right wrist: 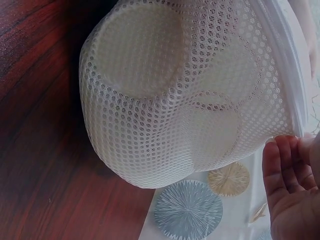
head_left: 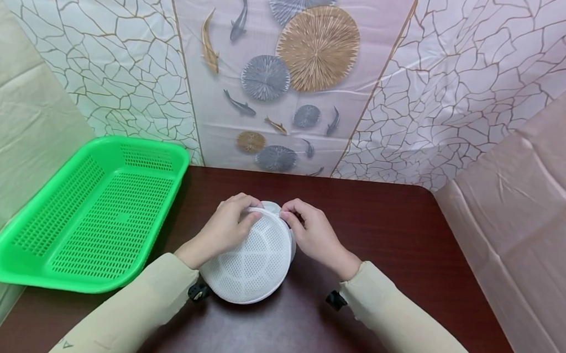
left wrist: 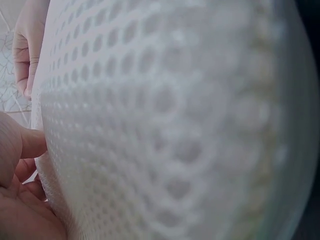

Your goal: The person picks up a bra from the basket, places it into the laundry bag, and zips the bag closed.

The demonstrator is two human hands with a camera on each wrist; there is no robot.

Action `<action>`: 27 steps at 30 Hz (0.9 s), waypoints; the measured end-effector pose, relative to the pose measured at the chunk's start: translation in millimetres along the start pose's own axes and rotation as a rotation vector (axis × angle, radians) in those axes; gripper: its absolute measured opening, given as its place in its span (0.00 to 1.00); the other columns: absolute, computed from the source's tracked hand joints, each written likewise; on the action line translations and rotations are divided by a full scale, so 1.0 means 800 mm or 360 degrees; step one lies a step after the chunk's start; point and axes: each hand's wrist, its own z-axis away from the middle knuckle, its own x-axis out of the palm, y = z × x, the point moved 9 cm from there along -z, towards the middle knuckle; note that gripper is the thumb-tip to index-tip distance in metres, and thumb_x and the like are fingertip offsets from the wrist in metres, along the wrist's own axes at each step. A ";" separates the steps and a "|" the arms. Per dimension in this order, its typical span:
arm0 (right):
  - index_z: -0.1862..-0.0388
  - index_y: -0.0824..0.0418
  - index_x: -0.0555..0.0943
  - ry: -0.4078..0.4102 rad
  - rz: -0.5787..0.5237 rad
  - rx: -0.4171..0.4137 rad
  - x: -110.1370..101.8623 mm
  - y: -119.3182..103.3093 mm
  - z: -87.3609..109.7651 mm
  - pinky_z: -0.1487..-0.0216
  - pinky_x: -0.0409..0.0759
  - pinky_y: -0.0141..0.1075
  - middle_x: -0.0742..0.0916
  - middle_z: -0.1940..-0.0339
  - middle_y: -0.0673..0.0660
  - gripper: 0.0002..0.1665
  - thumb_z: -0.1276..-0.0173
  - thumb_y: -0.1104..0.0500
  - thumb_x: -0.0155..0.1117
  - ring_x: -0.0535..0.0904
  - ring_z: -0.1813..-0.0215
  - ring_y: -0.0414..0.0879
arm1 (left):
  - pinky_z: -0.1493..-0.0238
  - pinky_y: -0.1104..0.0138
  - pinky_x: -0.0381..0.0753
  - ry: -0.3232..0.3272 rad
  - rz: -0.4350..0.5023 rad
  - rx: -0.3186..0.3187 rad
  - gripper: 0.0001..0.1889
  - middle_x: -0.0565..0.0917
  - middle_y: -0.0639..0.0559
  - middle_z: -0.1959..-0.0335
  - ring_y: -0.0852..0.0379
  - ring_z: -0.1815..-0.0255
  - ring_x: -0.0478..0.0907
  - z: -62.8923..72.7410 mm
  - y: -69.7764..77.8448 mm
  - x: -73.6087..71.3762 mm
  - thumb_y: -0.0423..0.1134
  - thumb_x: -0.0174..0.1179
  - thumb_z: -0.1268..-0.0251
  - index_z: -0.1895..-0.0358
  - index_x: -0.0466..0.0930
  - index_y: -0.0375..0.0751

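Note:
A round white mesh laundry bag (head_left: 251, 262) stands tilted over the table, its flat perforated face turned to the head camera. My left hand (head_left: 224, 224) grips its upper rim, thumb on the near face. At the top right of the rim, my right hand (head_left: 316, 232) pinches the edge with thumb and fingers. In the right wrist view the bag's mesh side (right wrist: 135, 120) bulges out, with pale round shapes showing through, and a white band (right wrist: 285, 55) runs along the rim to the right fingertips. Blurred mesh (left wrist: 150, 110) fills most of the left wrist view.
To the left, a green plastic basket (head_left: 172, 212) with slotted walls and floor stands on the dark red-brown table (head_left: 383, 234). Patterned cloth (head_left: 400, 86) hangs behind the table, and plain beige cloth (head_left: 534, 218) hangs at the sides.

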 end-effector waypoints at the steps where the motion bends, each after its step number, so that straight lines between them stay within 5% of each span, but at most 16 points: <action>1: 0.61 0.56 0.79 0.0000 0.0001 0.0001 0.000 0.000 0.000 0.62 0.75 0.36 0.81 0.67 0.47 0.02 0.28 0.59 0.60 0.75 0.64 0.40 | 0.44 0.54 0.68 -0.0002 0.0000 -0.0004 0.05 0.79 0.54 0.56 0.52 0.51 0.72 0.000 -0.001 0.000 0.37 0.60 0.32 0.56 0.80 0.46; 27: 0.61 0.57 0.80 -0.0048 0.0027 0.0023 0.005 0.003 0.003 0.64 0.74 0.35 0.80 0.69 0.46 0.04 0.28 0.58 0.59 0.75 0.67 0.39 | 0.48 0.58 0.73 0.0001 0.0009 0.0005 0.05 0.79 0.53 0.58 0.53 0.55 0.74 0.002 -0.008 0.001 0.36 0.60 0.33 0.57 0.81 0.44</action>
